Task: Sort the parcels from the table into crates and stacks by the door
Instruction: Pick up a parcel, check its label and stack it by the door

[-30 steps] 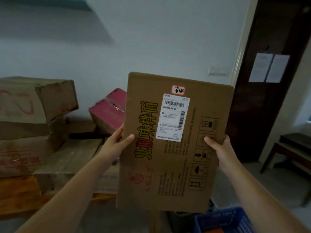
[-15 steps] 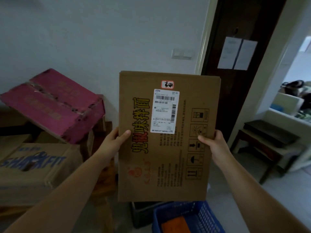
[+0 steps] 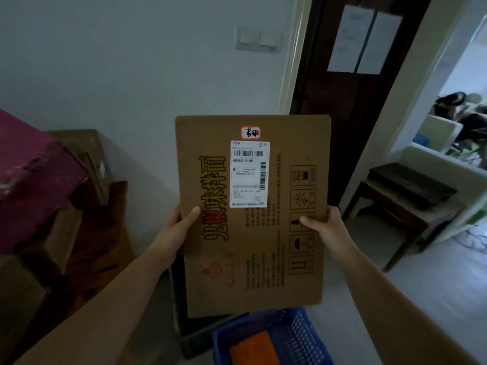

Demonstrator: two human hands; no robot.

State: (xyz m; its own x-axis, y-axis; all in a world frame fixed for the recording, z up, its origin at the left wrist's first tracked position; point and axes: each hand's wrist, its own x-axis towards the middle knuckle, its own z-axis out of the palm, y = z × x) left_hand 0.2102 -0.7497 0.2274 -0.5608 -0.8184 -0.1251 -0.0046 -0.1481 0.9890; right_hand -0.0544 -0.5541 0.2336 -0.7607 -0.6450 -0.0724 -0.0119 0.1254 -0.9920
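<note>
above the blue crate (image 3: 303, 335), both hands grip the parcel (image 3: 279, 259).

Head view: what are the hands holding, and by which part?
A flat cardboard parcel, held upright by its side edges: left hand on the left edge, right hand on the right, thumbs on the printed face.

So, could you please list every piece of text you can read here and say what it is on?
"鬼椒味拌面": big sideways print on the cardboard box.
"600-L02-01-120": white shipping label.
Red-edged sticker: handwriting, unreadable.
Label small print, box fine print, red logo wording: too small.
Sheets on the door: blurred.
</note>
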